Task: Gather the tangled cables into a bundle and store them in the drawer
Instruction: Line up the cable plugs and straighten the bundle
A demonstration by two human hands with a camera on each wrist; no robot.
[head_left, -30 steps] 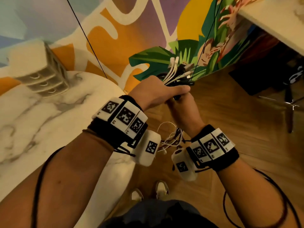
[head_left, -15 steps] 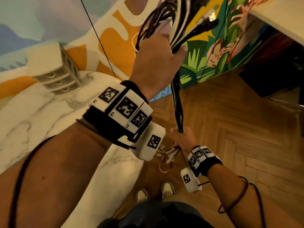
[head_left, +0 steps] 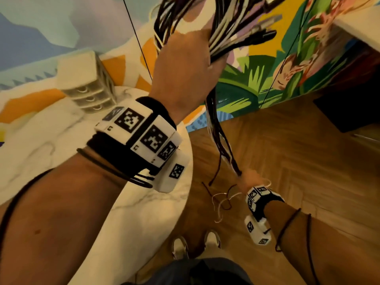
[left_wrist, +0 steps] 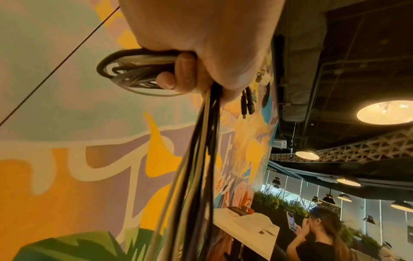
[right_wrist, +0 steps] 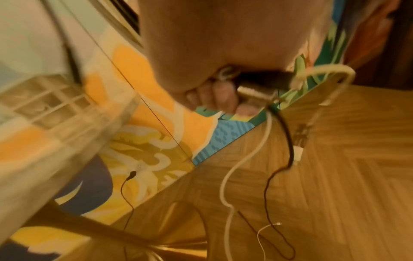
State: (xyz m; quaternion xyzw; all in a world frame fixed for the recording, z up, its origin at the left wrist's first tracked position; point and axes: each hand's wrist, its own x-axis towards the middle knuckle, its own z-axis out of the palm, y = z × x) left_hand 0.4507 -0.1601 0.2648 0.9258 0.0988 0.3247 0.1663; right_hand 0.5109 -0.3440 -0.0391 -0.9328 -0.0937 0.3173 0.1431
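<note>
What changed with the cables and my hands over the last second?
The left hand lifted its end of the cable bundle high, while the right hand slid down it, pulling the strands straight. Both hands still grip the cables; the drawer unit stays untouched on the marble table.

The right hand [right_wrist: 214, 53] gripped the cables [right_wrist: 261, 84] in curled fingers [right_wrist: 221, 97] at twelve o'clock; loose white and dark ends trailed toward five o'clock over the wooden floor [right_wrist: 335, 194].
</note>
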